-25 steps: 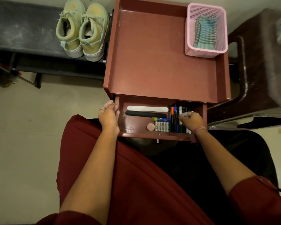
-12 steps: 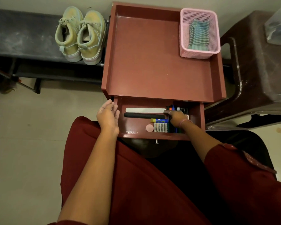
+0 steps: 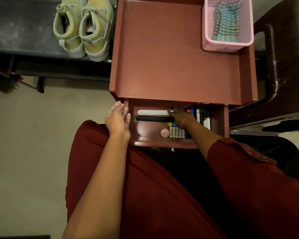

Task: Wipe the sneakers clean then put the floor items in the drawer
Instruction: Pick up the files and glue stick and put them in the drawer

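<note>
The drawer-loading step is judged to be in hand: the right hand (image 3: 179,117) is reached deep into the open drawer (image 3: 145,130), fingers curled at the right end of the white strip (image 3: 153,112), though a firm grip cannot be told, while the left hand (image 3: 117,119) is held open, fingers straight, against the drawer's left wall. The white strip and the black bar (image 3: 154,118) are laid side by side, long axes running left to right, whereas the pens (image 3: 204,118) are pointed front to back. Next, the hand is probably to be withdrawn and the drawer pushed shut; the sneakers (image 3: 83,28) are set on the dark bench (image 3: 16,31).

Pink basket (image 3: 207,38), blue-striped cloth (image 3: 226,23), pale-yellow sneakers (image 3: 84,26).
</note>
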`<state>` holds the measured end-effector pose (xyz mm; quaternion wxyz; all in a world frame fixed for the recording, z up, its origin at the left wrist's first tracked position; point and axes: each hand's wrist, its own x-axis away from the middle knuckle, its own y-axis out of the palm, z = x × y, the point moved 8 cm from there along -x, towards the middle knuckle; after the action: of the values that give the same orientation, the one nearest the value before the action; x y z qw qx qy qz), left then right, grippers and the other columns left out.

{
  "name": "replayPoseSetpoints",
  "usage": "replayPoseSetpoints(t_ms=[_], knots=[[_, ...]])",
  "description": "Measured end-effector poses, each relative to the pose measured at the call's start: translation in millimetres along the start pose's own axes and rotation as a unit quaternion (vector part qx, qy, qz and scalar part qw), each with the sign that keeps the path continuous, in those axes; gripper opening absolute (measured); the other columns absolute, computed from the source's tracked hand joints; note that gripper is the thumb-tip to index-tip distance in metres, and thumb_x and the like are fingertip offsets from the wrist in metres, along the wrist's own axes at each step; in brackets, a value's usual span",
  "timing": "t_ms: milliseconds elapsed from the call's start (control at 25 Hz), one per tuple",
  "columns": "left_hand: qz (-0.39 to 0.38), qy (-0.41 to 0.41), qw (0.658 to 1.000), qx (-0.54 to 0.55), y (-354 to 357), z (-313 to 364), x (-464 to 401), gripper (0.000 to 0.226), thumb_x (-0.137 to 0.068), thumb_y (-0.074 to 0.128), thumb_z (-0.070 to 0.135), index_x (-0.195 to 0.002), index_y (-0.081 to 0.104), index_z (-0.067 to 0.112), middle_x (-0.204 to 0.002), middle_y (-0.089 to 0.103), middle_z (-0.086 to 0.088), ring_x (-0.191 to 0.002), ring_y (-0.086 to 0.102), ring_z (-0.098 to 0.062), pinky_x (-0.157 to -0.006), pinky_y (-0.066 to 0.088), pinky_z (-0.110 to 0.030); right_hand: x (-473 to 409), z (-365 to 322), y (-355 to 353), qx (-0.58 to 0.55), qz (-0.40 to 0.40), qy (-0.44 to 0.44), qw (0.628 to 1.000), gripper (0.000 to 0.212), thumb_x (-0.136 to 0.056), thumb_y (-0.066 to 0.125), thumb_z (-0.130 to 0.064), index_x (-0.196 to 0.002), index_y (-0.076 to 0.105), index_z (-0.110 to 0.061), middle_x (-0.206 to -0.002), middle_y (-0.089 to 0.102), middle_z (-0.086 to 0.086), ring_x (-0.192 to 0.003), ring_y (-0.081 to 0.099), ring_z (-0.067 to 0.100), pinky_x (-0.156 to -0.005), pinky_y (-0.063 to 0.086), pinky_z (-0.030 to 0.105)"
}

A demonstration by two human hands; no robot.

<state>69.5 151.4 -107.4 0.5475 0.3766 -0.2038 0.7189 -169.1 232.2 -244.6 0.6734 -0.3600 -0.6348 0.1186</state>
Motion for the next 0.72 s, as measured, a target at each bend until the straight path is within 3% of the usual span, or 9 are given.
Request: replayPoseSetpoints(t_ms=[560,640,720], knots=[[-0.011,-0.005,1.000,0.010,2,-4,1,0.018,-0.095,0.053,0.006,-0.107,0.064,0.013,-0.098,0.066,0.002,-0.093,0.064,-0.009,-0.075,0.049,-0.019,17,-8,12,-0.060,-0.015,0.029,0.998,0.086,-0.084,0.041,0.012,-0.152,0.003,-0.027,-0.160,-0.005,0.001,-0.146,0.006,0.028,-0.114,0.025,0.049],[-0.015,-0.008,1.000,0.020,1,-4,1,0.019,-0.094,0.052,0.005,-0.110,0.063,0.011,-0.099,0.066,0.000,-0.094,0.064,-0.010,-0.075,0.049,-0.019,34,-6,-1,-0.130,0.010,0.039,0.991,0.075,-0.087,0.040,0.008,-0.152,0.013,-0.018,-0.159,0.011,0.007,-0.144,0.017,0.028,-0.114,0.027,0.042],[-0.027,-0.024,0.999,0.032,1,-7,7,0.023,-0.095,0.052,0.005,-0.115,0.063,0.008,-0.101,0.066,-0.002,-0.094,0.064,-0.010,-0.076,0.050,-0.018,62,7,-16,-0.251,0.092,0.075,0.961,0.059,-0.087,0.042,0.004,-0.144,0.035,-0.009,-0.146,0.040,0.015,-0.132,0.041,0.031,-0.106,0.036,0.034]])
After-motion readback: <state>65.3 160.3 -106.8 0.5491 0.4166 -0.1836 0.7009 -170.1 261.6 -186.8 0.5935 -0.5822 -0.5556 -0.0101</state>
